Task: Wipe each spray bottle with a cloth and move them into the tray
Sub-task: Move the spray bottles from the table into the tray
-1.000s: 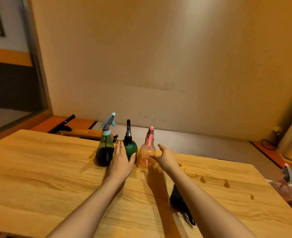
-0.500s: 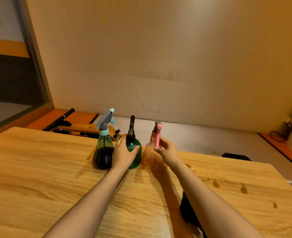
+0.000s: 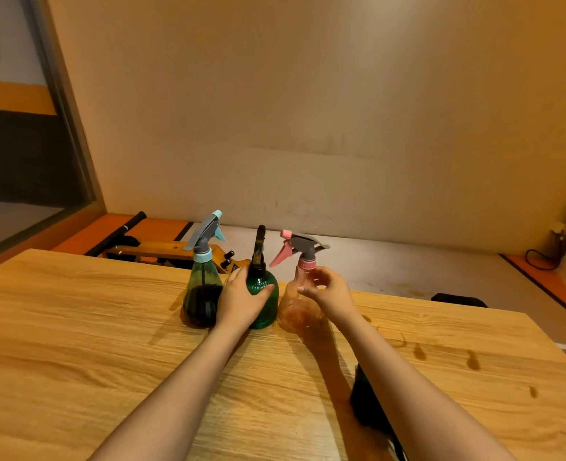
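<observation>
Since a moment ago my right hand [image 3: 330, 292] has turned the pink spray bottle [image 3: 296, 304], so its pink trigger now points left toward the others. Nearest me, a dark object [image 3: 369, 405] lies on the wooden table [image 3: 75, 344] under my right forearm. Farther out, my left hand [image 3: 240, 302] curls around the round green bottle [image 3: 263, 291], thumb on its front. My right fingers wrap the pink bottle's neck. The teal-capped bottle [image 3: 202, 294] stands just left, upright by the far edge.
</observation>
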A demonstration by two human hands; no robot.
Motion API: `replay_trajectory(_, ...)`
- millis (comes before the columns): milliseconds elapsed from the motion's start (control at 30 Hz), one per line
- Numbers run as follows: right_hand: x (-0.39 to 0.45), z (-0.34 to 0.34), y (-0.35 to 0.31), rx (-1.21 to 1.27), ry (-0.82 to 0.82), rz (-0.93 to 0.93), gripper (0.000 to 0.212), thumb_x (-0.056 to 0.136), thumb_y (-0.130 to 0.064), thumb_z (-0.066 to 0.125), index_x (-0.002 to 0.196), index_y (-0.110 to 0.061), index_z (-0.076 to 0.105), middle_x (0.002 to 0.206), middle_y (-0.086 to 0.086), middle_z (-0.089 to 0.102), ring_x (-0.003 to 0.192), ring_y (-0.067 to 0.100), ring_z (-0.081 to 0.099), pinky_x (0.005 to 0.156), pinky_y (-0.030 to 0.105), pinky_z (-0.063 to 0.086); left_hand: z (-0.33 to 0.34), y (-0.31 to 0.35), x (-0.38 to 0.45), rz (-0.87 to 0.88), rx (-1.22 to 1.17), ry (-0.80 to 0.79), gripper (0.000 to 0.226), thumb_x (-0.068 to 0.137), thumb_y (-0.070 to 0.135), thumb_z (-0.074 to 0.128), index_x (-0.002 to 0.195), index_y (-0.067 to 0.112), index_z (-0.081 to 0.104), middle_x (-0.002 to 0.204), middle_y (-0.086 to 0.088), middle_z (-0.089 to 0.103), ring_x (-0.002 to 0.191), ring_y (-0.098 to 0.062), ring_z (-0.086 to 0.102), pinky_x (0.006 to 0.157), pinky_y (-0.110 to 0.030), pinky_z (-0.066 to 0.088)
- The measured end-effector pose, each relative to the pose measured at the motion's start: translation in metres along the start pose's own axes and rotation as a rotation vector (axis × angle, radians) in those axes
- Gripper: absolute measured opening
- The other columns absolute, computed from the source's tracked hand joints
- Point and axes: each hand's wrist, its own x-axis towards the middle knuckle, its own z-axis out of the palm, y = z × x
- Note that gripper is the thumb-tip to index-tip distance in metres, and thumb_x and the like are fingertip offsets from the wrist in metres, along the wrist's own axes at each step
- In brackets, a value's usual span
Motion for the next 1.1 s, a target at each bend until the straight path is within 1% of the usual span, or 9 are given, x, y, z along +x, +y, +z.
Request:
replay_trajectory(100, -0.004, -0.001, -0.002, -0.107, -0.014, -0.015, 0.050, 0.077, -0.018, 0.074, 0.122, -0.010, 0.052, 0.110, -0.001, 0.053, 0.103, 0.012, 0.049, 0.085, 0.024, 0.042, -0.002, 0.003, -0.004, -0.004, -0.008, -0.017, 0.048, 0.086, 0.026, 0.070, 0.128, 0.011, 0.054, 0.129, -0.005, 0.053, 0.123, -0.023, 0.047, 0.090, -0.024, 0.033)
replay_trajectory(233, -0.010, -0.002, -0.005, 0.009, -0.090, -0.012, 0.046, 0.087, -0.009, 0.061, 0.131, -0.010, 0.047, 0.121, 0.000, 0.052, 0.116, 0.013, 0.046, 0.095, 0.027, 0.038, -0.006, 0.003, -0.010, -0.005, -0.016, -0.040, 0.048, 0.086, 0.027, 0.070, 0.128, 0.013, 0.053, 0.130, -0.004, 0.053, 0.123, -0.022, 0.047, 0.091, -0.025, 0.034)
replay_trajectory(367, -0.013, -0.003, -0.005, -0.025, -0.014, -0.009, 0.040, 0.081, -0.016, 0.070, 0.117, -0.013, 0.054, 0.107, -0.002, 0.057, 0.104, 0.015, 0.054, 0.081, 0.020, 0.043, -0.007, 0.005, -0.015, -0.017, -0.039, -0.028, 0.047, 0.086, 0.026, 0.070, 0.127, 0.013, 0.055, 0.129, -0.002, 0.053, 0.123, -0.021, 0.047, 0.090, -0.024, 0.034)
replay_trajectory(467, -0.016, -0.003, -0.007, -0.003, -0.059, -0.008, 0.044, 0.084, -0.018, 0.067, 0.125, -0.013, 0.050, 0.113, -0.004, 0.053, 0.107, 0.012, 0.049, 0.088, 0.023, 0.041, -0.008, 0.006, -0.016, -0.027, -0.040, -0.019, 0.046, 0.084, 0.027, 0.072, 0.126, 0.013, 0.056, 0.127, -0.002, 0.054, 0.122, -0.021, 0.048, 0.089, -0.024, 0.035)
replay_trajectory(533, -0.017, -0.003, -0.008, 0.050, -0.086, -0.001, 0.039, 0.087, -0.013, 0.063, 0.124, -0.013, 0.050, 0.115, -0.003, 0.053, 0.109, 0.011, 0.048, 0.092, 0.024, 0.039, -0.007, 0.005, -0.017, -0.028, -0.043, -0.014, 0.047, 0.083, 0.027, 0.073, 0.125, 0.014, 0.057, 0.126, -0.002, 0.054, 0.121, -0.020, 0.047, 0.089, -0.024, 0.035)
replay_trajectory(733, -0.017, -0.001, -0.002, 0.072, -0.043, -0.019, 0.035, 0.080, -0.007, 0.069, 0.111, -0.015, 0.054, 0.107, -0.003, 0.058, 0.103, 0.012, 0.053, 0.090, 0.025, 0.045, -0.006, 0.006, -0.015, -0.036, -0.072, -0.008, 0.050, 0.083, 0.027, 0.074, 0.128, 0.013, 0.056, 0.128, -0.003, 0.054, 0.123, -0.021, 0.046, 0.091, -0.024, 0.033)
replay_trajectory(867, -0.016, -0.001, 0.004, 0.063, 0.026, -0.038, 0.044, 0.076, -0.008, 0.074, 0.115, -0.014, 0.056, 0.109, -0.003, 0.060, 0.103, 0.011, 0.054, 0.078, 0.012, 0.042, -0.002, 0.007, -0.014, -0.076, -0.210, 0.063, 0.050, 0.085, 0.027, 0.071, 0.130, 0.012, 0.057, 0.129, -0.005, 0.055, 0.124, -0.021, 0.046, 0.094, -0.026, 0.035)
replay_trajectory(1000, -0.016, -0.002, 0.004, 0.076, 0.014, -0.036, 0.042, 0.077, -0.011, 0.073, 0.117, -0.014, 0.058, 0.111, -0.004, 0.060, 0.104, 0.009, 0.053, 0.075, 0.009, 0.039, -0.001, 0.008, -0.014, -0.122, -0.262, 0.126, 0.044, 0.085, 0.022, 0.071, 0.126, 0.008, 0.060, 0.127, -0.007, 0.060, 0.123, -0.023, 0.050, 0.097, -0.029, 0.038)
replay_trajectory(1100, -0.016, -0.004, 0.003, 0.104, 0.005, -0.026, 0.043, 0.080, -0.009, 0.069, 0.121, -0.012, 0.057, 0.114, -0.001, 0.061, 0.105, 0.009, 0.053, 0.084, 0.014, 0.041, -0.001, 0.013, -0.016, -0.127, -0.283, 0.126, 0.046, 0.085, 0.019, 0.071, 0.128, 0.006, 0.059, 0.128, -0.009, 0.061, 0.124, -0.024, 0.050, 0.098, -0.029, 0.038)
